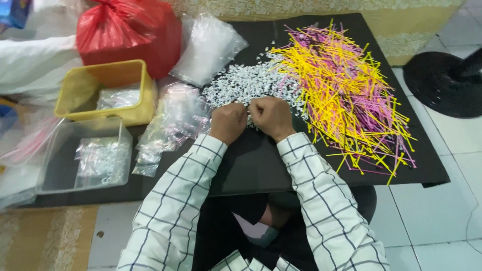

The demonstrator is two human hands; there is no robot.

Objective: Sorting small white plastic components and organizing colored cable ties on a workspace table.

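Note:
My left hand [227, 122] and my right hand [271, 117] rest side by side on a black board [251, 165], fingers curled at the near edge of a heap of small white plastic pieces [241, 83]. What the fingers pinch is hidden. A big pile of thin yellow and pink sticks [341, 85] lies just right of my right hand. A stack of small clear plastic bags [173, 123] lies left of my left hand. My sleeves are white with a dark check.
A yellow tub [68, 95] and a clear tub [50, 170] with filled bags stand at left. A red plastic bag [130, 30] and a clear bag bundle [208, 45] sit at the back. A black round base [442, 83] stands on the tiled floor at right.

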